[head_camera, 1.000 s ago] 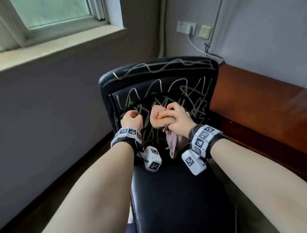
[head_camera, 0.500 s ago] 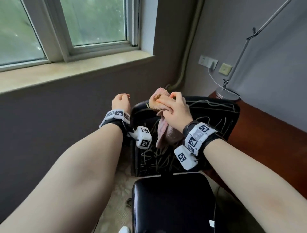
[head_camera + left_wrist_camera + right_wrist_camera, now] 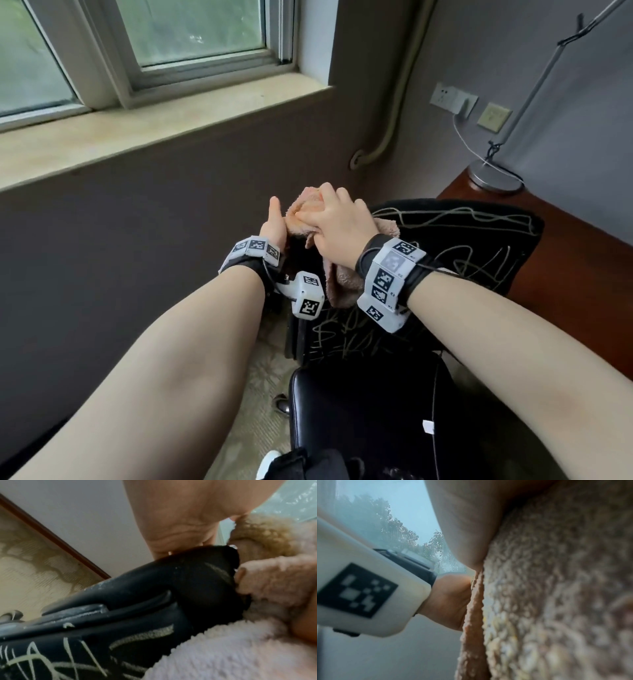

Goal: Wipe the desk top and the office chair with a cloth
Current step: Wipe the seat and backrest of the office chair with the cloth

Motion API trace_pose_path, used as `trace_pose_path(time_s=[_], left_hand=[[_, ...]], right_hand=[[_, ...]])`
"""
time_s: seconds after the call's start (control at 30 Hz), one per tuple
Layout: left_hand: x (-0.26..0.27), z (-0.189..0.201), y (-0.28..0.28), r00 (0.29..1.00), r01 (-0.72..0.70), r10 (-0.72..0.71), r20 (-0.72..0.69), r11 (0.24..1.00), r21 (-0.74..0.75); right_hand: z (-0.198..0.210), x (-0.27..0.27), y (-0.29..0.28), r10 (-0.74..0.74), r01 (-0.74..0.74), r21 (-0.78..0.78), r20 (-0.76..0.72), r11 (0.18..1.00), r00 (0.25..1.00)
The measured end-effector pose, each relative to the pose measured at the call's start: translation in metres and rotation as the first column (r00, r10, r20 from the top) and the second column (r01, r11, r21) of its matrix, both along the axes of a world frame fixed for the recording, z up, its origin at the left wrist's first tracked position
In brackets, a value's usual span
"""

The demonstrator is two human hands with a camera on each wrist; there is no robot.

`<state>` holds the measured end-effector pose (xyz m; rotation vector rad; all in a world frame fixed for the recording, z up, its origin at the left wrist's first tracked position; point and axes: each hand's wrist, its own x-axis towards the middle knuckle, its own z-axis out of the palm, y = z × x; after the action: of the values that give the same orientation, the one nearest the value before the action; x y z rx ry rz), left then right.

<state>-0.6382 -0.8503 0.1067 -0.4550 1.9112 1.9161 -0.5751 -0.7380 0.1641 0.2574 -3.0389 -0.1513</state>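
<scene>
A black office chair (image 3: 479, 240) with pale scribbles on its backrest stands in front of me, its seat (image 3: 359, 411) below. My right hand (image 3: 339, 226) grips a pink-orange fluffy cloth (image 3: 301, 205) and presses it on the backrest's top left corner; the rest of the cloth hangs down the front. My left hand (image 3: 272, 226) holds that same corner right beside the cloth, thumb pointing up, its fingers hidden. In the left wrist view my palm (image 3: 180, 513) lies on the chair's edge (image 3: 154, 588) next to the cloth (image 3: 223, 649). The cloth (image 3: 556, 588) fills the right wrist view.
The red-brown desk (image 3: 565, 257) runs along the right wall, close behind the chair, with a lamp base (image 3: 495, 174) at its far end. A window sill (image 3: 154, 137) and dark wall lie to the left. Patterned floor (image 3: 260, 394) shows left of the seat.
Both hands rose from the backrest's front face to its top edge. The right hand then slid the cloth left to the top corner, up against the left hand.
</scene>
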Motion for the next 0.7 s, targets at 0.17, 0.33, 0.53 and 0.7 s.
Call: trace_pose_path(time_s=[0.17,0.33,0.53,0.7], left_hand=[[0.013,0.006,0.012,0.997,-0.079,0.080,-0.003,0.989,0.125],[0.018,0.013,0.022,0.996,-0.072,0.071,-0.053,0.997,-0.009],[0.023,0.026,0.032,0.983,0.015,-0.092,-0.156,0.900,-0.436],[0.015,0.035,0.037,0.969,0.055,-0.188,-0.159,0.796,-0.603]], right_hand=[[0.003,0.006,0.024,-0.041,0.040,-0.038,-0.013,0.998,0.999],[0.010,0.008,0.058,-0.169,0.169,-0.075,0.004,0.983,0.986],[0.014,0.010,0.095,-0.264,0.262,-0.086,-0.005,0.961,0.965],[0.015,0.007,0.112,-0.306,0.304,-0.081,-0.002,0.949,0.952]])
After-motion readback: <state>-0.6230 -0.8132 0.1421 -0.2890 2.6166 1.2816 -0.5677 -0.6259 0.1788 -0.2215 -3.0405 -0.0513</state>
